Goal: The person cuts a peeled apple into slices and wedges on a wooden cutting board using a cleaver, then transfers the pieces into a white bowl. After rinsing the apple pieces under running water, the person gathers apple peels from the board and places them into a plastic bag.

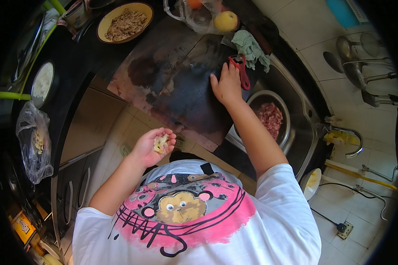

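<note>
My left hand [151, 148] is cupped palm up in front of my body, with pale yellowish scraps [161, 143], perhaps peelings, lying in it. Over the right part of the dark, stained board [177, 75], my right hand [229, 86] reaches forward with fingers stretched and thumb apart. A red-handled peeler [244, 76] lies right beside its fingers, seemingly touching them. Just beyond the peeler is a crumpled green cloth [250, 46].
A steel bowl of raw meat [271, 120] sits in the sink [303, 101] at right. A yellow bowl of brown mince [126, 23] and a white-filled bowl [43, 84] stand left. Nearby are a plastic bag [33, 141], yellow fruit [226, 21] and hanging ladles [353, 62].
</note>
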Tool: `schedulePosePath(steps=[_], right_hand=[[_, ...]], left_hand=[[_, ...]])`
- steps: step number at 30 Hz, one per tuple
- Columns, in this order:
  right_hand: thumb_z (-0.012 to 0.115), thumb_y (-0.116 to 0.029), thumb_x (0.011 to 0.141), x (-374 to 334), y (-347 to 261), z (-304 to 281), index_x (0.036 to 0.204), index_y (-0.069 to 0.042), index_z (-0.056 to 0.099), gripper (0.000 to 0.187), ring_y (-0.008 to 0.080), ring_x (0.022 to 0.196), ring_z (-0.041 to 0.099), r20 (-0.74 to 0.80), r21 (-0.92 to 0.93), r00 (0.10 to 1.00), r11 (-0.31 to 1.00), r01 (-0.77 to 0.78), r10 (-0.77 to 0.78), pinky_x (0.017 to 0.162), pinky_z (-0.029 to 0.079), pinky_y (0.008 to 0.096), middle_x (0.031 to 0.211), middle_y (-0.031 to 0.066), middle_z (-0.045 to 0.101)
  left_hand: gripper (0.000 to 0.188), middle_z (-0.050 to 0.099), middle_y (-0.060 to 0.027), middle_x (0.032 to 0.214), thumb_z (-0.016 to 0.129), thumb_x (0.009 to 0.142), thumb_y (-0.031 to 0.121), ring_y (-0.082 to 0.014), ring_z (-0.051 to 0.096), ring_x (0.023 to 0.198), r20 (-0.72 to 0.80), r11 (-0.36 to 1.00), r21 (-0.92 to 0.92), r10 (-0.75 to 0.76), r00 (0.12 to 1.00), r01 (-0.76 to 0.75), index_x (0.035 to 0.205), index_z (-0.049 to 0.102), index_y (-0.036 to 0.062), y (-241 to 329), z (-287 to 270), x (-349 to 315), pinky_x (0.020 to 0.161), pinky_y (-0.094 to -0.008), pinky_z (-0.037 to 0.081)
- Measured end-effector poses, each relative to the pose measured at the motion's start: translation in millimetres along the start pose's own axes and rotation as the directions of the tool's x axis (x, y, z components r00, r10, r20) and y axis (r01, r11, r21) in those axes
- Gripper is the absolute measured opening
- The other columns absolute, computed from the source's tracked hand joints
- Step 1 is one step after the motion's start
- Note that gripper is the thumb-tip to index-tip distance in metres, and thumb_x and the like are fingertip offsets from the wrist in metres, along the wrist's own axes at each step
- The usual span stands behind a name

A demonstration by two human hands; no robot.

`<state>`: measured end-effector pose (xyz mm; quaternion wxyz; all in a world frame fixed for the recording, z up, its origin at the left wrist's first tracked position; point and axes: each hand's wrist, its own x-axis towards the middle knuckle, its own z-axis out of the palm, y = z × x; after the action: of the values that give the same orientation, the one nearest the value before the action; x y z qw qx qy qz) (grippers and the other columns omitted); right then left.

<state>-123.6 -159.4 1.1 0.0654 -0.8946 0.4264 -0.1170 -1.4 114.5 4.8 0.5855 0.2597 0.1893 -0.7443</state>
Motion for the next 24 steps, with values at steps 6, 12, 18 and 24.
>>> schedulePosePath(steps=[6,12,18,24], right_hand=[[0.051,-0.04,0.085,22,0,13,0.13,0.006,0.037,0.066,0.0406,0.13,0.027,-0.07,-0.01,0.997,1.0,0.011,-0.011,0.106,0.024,0.0441,0.138,0.0274,0.03],[0.05,-0.039,0.087,8,-21,9,0.129,0.006,0.038,0.063,0.0372,0.131,0.027,0.018,0.069,0.9,0.898,0.434,-0.436,0.109,0.02,0.0428,0.139,0.0252,0.031],[0.058,-0.029,0.082,-57,-66,-11,0.128,0.007,0.038,0.062,0.0395,0.13,0.029,0.099,0.388,0.739,0.71,0.588,-0.666,0.108,0.024,0.045,0.138,0.0249,0.033],[0.057,-0.018,0.083,-124,-103,-28,0.128,0.002,0.042,0.051,0.036,0.126,0.037,0.182,0.807,0.496,0.417,0.417,-0.849,0.105,0.03,0.0431,0.133,0.022,0.041]], left_hand=[[0.021,0.061,-0.0106,0.091,0.046,0.091,0.022,-0.0205,0.061,0.081,0.014,1.0,0.012,-0.003,1.0,0.003,0.093,0.057,0.0035,-1,-1,-2,0.07,-0.0327,0.053],[0.023,0.061,-0.0107,0.09,0.046,0.091,0.023,-0.0212,0.061,0.082,-0.033,1.0,0.021,0.001,0.999,0.0,0.092,0.057,0.0036,0,-21,2,0.07,-0.0324,0.053],[0.025,0.062,-0.0119,0.094,0.046,0.091,0.023,-0.0236,0.061,0.088,-0.096,1.0,-0.015,0.018,0.995,-0.019,0.095,0.057,0.0018,6,-39,22,0.076,-0.0355,0.053],[0.025,0.062,-0.0091,0.102,0.044,0.09,0.026,-0.0203,0.058,0.097,-0.169,1.0,0.028,0.02,0.985,-0.015,0.101,0.057,0.0079,9,-35,31,0.084,-0.0358,0.049]])
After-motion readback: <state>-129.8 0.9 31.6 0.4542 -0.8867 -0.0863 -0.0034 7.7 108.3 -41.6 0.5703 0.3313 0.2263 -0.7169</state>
